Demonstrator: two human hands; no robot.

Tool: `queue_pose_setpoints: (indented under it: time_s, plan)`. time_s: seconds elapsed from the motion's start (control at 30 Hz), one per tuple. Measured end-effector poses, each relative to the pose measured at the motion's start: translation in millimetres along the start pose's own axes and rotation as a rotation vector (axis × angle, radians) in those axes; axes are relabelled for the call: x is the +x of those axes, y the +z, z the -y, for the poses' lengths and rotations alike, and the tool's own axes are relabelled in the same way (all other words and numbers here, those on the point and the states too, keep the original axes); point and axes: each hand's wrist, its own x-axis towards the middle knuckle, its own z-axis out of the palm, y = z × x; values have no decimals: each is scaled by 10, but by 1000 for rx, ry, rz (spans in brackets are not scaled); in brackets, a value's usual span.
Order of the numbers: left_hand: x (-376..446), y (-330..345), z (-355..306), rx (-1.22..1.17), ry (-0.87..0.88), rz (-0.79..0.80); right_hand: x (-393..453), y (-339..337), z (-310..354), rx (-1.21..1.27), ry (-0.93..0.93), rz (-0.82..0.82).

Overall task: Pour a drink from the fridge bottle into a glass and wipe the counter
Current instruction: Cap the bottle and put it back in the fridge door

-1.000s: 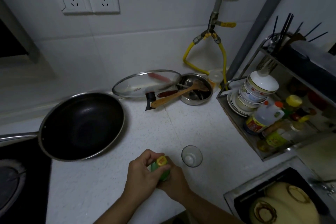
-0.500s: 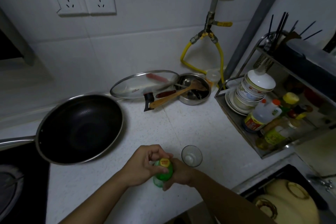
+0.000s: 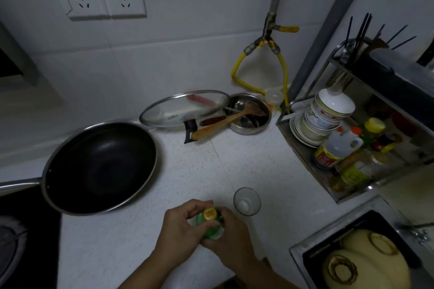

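A small green bottle (image 3: 211, 230) with a yellow cap (image 3: 209, 214) stands upright on the white speckled counter (image 3: 192, 171) near its front edge. My left hand (image 3: 180, 225) curls round the bottle's top, with fingers and thumb at the cap. My right hand (image 3: 231, 239) grips the bottle's body from the right. An empty clear glass (image 3: 247, 201) stands upright just right of and behind the bottle, apart from both hands.
A black wok (image 3: 98, 166) sits at the left beside a stove burner (image 3: 9, 248). Behind are a glass lid (image 3: 178, 108) and a steel bowl (image 3: 249, 114) with a wooden spatula. A dish rack (image 3: 340, 143) with bowls and bottles stands right; a sink (image 3: 357, 258) holds dishes.
Both hands stay on the bottle; my left hand has shifted its grip at the cap. The view has moved slightly.
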Motion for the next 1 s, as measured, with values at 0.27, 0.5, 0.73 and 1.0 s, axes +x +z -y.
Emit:
queue_pose_setpoints:
  time_s: [0.27,0.5,0.73,1.0]
  plan:
    - [43,-29,-13,49,93,24,95,-177,12,29,-102,143]
    - [162,-121,-32,-21,36,213,455,-476,119,-79,-129,507]
    - [153,-114,-30,-7,48,227,530,-523,121,-98,-100,611]
    - [-93,114,44,-21,65,-36,43,-82,-13,196,-15,136]
